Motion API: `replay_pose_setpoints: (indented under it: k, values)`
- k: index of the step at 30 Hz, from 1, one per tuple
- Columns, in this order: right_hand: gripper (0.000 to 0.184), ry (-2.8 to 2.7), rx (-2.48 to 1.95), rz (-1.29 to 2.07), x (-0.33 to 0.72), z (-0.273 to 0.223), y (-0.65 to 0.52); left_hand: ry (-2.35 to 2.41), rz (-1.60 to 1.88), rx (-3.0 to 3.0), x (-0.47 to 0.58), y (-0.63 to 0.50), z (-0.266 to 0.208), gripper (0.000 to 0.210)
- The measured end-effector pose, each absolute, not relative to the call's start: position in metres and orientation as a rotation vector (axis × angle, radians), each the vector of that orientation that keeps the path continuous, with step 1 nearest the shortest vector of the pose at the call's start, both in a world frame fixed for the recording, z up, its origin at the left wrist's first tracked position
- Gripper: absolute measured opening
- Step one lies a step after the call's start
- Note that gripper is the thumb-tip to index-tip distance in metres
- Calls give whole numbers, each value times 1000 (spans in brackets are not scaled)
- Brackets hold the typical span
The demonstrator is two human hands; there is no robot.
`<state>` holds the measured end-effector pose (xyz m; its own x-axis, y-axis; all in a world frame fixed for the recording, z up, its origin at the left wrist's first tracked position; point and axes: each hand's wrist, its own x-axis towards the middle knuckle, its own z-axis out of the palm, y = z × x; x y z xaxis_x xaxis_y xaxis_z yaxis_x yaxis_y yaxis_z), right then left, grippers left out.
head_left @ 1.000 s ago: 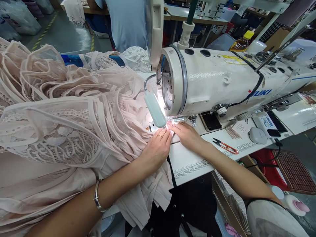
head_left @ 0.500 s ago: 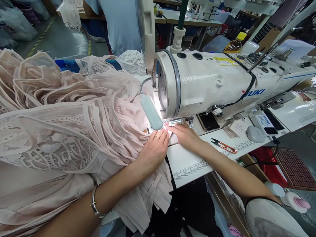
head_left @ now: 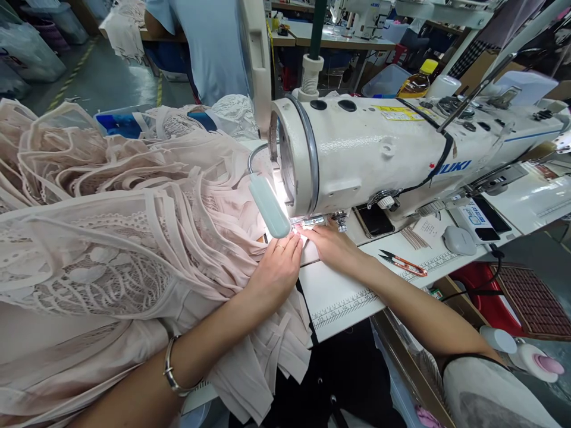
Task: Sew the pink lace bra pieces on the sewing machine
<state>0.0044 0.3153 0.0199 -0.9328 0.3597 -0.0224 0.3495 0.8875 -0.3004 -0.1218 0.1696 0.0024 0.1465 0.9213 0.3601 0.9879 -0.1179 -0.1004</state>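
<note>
A white sewing machine [head_left: 352, 157] spans the bench. Under its head, a strip of pale pink fabric [head_left: 307, 242] lies lit beside the needle area. My left hand [head_left: 277, 264], fingers close together and pressed down, holds that fabric from the near left. From the right, my right hand [head_left: 333, 248] has its fingertips closed on the same fabric, right by the presser foot. A pale green lamp [head_left: 269, 205] hides the needle and part of the fingertips. Pale pink lace garments [head_left: 209, 232] are heaped to the left, passing beneath my left forearm.
Orange-handled thread snips [head_left: 404, 263] lie on the bench right of my right forearm, near a printed ruler [head_left: 343, 308]. A dark phone [head_left: 375, 220] rests beside the machine's base. Beyond stands a bottle with a yellow cap [head_left: 419, 78]. A person in blue [head_left: 214, 47] is behind.
The whole view has shifted slightly, moving the machine a little left in the picture. Both hands keep nearly the same place on the fabric.
</note>
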Motion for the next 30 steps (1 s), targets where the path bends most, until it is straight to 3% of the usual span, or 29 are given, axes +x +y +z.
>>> replay_pose_setpoints:
  k: [7, 23, 30]
  values:
    - [58, -3107, -710, 554, 2, 30, 312, -1892, -378, -2070, -122, 170, -3, 46]
    - [45, -2992, -615, 596, 0, 20, 317, -1830, -371, -2014, -123, 170, -6, 48]
    - [39, -3046, -655, 178, -1, 29, 305, -1830, -197, -2043, -129, 166, 11, 43]
